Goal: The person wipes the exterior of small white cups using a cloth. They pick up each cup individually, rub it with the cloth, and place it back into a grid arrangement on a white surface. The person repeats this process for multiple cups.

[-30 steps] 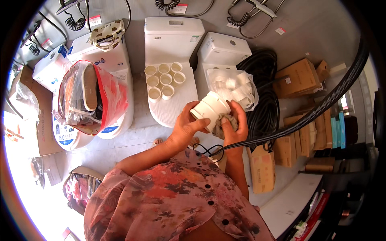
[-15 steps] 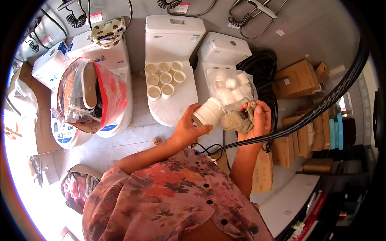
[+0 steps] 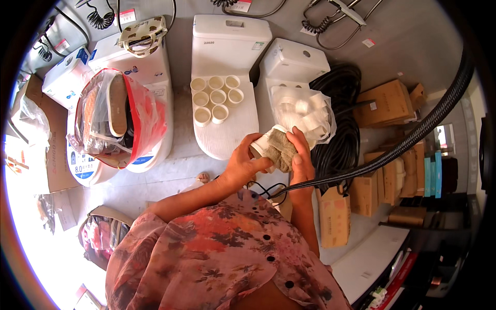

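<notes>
In front of my chest, my left hand is wrapped round a white plastic pipe fitting, which is mostly covered now. My right hand presses a grey-brown cloth rag over the fitting, its fingers bent round the cloth. Several short white cup-like fittings stand in rows on the closed lid of the middle toilet, just beyond my hands. To their right, a clear plastic bag full of more white fittings rests on another toilet.
A red-and-clear bag with shoes sits on a toilet at left. Coiled black hoses and cardboard boxes stand at right. A thick black braided hose crosses the right side near my right forearm. A backpack is on the floor at lower left.
The rag has moved left from beside the fitting onto it, with my right hand following. The fitting has turned and is now largely hidden under the cloth. The view has shifted slightly.
</notes>
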The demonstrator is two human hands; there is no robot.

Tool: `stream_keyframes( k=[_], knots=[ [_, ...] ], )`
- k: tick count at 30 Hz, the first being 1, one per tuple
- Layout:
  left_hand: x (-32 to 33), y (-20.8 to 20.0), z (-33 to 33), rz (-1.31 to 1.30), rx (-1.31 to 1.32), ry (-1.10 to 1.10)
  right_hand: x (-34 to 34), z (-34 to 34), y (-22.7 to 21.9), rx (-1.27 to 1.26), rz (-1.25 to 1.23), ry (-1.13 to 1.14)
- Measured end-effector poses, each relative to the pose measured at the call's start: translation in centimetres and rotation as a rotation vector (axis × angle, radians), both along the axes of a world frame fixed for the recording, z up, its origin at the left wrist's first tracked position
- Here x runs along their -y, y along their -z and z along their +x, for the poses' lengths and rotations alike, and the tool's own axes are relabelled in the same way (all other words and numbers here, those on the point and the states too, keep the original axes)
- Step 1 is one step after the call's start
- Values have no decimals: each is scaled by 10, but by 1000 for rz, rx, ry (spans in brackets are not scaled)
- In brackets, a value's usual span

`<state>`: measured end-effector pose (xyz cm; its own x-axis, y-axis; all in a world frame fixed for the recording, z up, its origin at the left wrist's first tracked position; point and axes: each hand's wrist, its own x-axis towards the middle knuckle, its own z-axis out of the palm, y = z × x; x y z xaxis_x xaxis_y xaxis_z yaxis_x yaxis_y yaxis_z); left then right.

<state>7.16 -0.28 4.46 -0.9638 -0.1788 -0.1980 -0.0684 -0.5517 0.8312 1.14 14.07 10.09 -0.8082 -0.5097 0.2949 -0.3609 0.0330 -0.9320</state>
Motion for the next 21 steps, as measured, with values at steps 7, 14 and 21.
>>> stream_keyframes(
  k=[7,14,21],
  knots=[
    [9,3,-10,77,14,26,4,1,-6,-326,246,148],
    [16,9,-12,89,54,-11,7,-3,-7,-364,439,152],
    [20,10,-9,43,29,-48,2,-11,15,-111,308,143]
  ],
)
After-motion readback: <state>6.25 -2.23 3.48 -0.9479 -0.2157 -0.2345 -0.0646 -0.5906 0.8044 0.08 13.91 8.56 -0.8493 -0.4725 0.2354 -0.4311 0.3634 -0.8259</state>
